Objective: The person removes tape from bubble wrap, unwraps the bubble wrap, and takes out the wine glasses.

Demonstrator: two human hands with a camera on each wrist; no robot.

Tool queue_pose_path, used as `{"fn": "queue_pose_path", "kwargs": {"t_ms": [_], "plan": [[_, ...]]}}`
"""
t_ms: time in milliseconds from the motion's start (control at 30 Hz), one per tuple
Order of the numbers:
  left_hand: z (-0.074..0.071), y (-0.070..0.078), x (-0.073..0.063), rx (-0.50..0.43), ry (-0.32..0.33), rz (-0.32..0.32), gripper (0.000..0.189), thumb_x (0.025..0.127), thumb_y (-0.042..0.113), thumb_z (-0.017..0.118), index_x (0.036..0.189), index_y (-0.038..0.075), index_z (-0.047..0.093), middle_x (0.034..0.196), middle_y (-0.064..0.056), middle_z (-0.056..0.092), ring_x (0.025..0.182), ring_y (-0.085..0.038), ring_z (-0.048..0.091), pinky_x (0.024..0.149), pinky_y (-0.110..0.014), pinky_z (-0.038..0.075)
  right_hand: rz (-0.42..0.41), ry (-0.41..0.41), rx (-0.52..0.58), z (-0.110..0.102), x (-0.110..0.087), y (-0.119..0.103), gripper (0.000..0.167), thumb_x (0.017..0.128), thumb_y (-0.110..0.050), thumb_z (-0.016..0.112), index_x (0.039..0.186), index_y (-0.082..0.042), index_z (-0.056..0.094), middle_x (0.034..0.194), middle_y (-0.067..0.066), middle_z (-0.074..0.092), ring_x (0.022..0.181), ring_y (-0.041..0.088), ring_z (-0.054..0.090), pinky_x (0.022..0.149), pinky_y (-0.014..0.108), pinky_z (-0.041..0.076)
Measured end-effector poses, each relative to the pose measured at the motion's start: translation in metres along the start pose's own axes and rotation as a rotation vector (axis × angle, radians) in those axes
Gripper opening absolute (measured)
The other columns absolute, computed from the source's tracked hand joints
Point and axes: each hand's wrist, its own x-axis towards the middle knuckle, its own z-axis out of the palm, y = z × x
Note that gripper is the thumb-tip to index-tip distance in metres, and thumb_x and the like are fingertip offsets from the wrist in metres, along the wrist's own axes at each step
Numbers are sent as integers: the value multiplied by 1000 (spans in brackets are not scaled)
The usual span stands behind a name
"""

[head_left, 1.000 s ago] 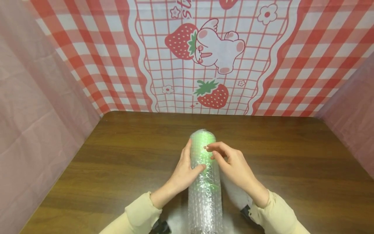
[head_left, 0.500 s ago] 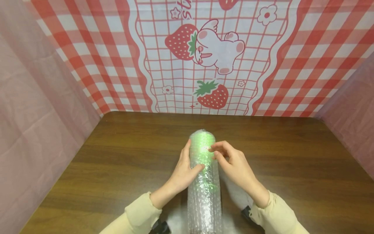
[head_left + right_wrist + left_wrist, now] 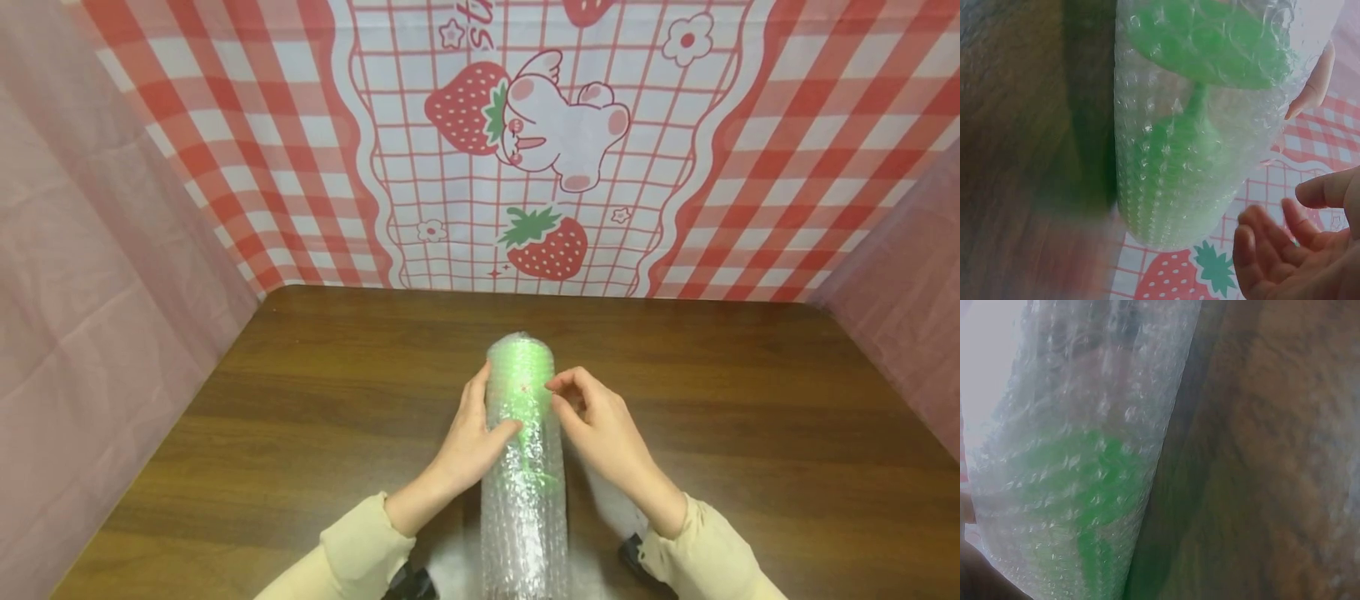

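Note:
A tall green object wrapped in clear bubble wrap (image 3: 523,500) stands in the middle of the table's near half. Through the wrap, the right wrist view shows a wide green disc (image 3: 1210,44), a thin stem and a rounded green body (image 3: 1172,169); I cannot tell its kind. My left hand (image 3: 468,442) holds the bundle by its left side, fingers along the far side and thumb on the front. My right hand (image 3: 603,421) is beside the upper right edge, fingers loosely bent. In the right wrist view its fingers (image 3: 1260,240) are apart from the wrap, with nothing visible between them.
The brown wooden table (image 3: 750,400) extends on both sides. Behind it hangs a red-and-white checked cloth (image 3: 277,158) with strawberry prints. Pink curtains (image 3: 90,250) flank both sides. Dark straps (image 3: 411,582) show near the sleeves.
My right hand's fingertips have drawn back from the front of the wrap to its right edge. My left hand stays on the bundle, its thumb shifting slightly left.

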Motion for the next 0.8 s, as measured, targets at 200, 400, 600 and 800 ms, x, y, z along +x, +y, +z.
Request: {"fn": "queue_pose_path", "kwargs": {"t_ms": [200,400,600,800], "plan": [[0,-1,0,8,-5,4,83,80,24,55,145,7,8,151,-11,11,136,-33,18,105,-57,21,-36,-122,-46,2,-1,3,55,86,-24,61,132,0,41,136,16,42,122,32,43,95,50,40],[0,0,0,-7,-16,3,82,79,23,54,146,8,9,151,-10,10,136,-34,16,104,-59,20,45,-255,-59,6,-3,4,85,81,-50,60,142,-2,24,148,18,22,131,38,28,101,58,29],[0,-1,2,1,-8,6,81,78,22,55,145,8,13,151,-9,13,135,-32,19,105,-57,22,67,-283,-71,8,-5,4,91,78,-53,62,143,-2,22,149,19,18,129,41,30,99,60,30],[0,-3,2,4,1,25,77,80,21,55,145,7,15,150,-9,15,135,-33,20,106,-56,21,68,-284,-77,10,-4,4,90,78,-49,64,142,0,23,148,21,18,129,42,30,99,59,30]]}}
